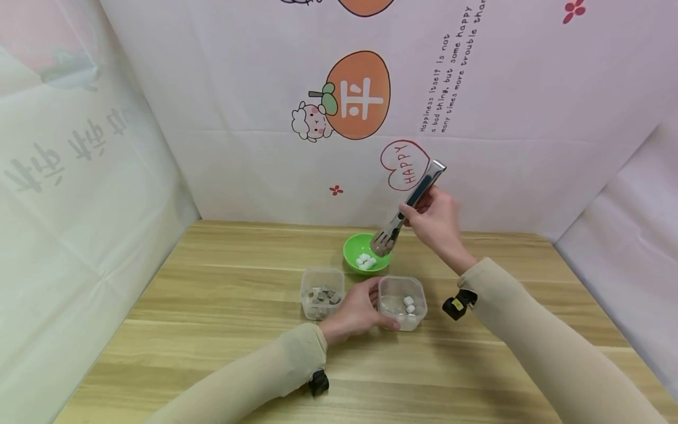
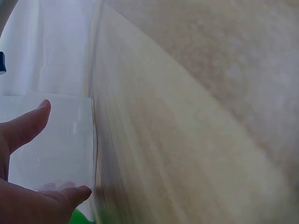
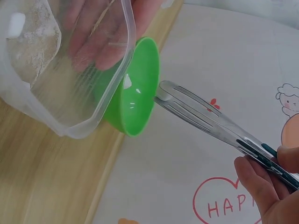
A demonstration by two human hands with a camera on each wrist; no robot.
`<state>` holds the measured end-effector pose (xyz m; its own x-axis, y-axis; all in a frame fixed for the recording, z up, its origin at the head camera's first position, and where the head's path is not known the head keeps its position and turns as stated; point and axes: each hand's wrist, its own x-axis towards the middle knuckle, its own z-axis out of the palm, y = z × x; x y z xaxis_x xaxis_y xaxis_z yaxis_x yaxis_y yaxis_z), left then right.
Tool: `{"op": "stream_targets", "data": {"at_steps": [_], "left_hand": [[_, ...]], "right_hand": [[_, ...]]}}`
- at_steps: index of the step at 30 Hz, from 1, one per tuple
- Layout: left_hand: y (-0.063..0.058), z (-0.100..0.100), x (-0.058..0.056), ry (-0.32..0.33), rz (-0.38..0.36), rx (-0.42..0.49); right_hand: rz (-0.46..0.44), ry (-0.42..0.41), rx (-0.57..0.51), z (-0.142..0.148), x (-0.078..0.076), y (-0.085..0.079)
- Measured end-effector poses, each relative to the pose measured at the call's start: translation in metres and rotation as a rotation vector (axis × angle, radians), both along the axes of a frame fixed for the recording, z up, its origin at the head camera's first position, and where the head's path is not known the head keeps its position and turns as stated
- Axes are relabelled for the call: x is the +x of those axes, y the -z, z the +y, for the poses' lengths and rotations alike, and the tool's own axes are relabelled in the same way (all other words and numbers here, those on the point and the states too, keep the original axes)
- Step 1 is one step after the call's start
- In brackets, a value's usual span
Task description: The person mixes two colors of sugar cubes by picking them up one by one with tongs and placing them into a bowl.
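My right hand [image 1: 436, 221] holds metal tongs [image 1: 421, 191] by their dark-striped handle. The slotted tips hang over a green bowl [image 1: 351, 253], where several small white pieces [image 1: 365, 262] lie. Nothing shows between the tips, though their inner side is partly hidden. Nearer to me, a clear plastic container [image 1: 393, 291] stands on the table with a few white pieces [image 1: 408, 301] in it. My left hand [image 1: 356, 309] grips its left side, thumb [image 2: 30, 126] at the near wall and fingers round the far one.
Left of my left hand stands a second clear container [image 1: 308, 280] with several grey-brown pieces [image 1: 325, 296]. The wooden table [image 1: 222, 282] ends at a printed cloth [image 1: 254, 171] behind the bowl. White cloth also hangs at both sides.
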<state>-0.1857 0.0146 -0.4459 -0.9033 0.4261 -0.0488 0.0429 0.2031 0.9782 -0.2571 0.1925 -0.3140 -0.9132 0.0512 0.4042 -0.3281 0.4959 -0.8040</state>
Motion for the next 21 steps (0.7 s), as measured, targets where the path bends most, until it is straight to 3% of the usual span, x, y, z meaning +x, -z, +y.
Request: {"op": "stream_targets", "data": {"at_steps": [9, 21], "left_hand": [[0.000, -0.001, -0.001, -0.003, -0.006, -0.004], [0.000, -0.001, 0.000, 0.004, -0.011, -0.010]], "right_hand": [[-0.006, 0.055, 0.055, -0.015, -0.016, 0.012], [0.016, 0.079, 0.088, -0.018, -0.015, 0.023]]}}
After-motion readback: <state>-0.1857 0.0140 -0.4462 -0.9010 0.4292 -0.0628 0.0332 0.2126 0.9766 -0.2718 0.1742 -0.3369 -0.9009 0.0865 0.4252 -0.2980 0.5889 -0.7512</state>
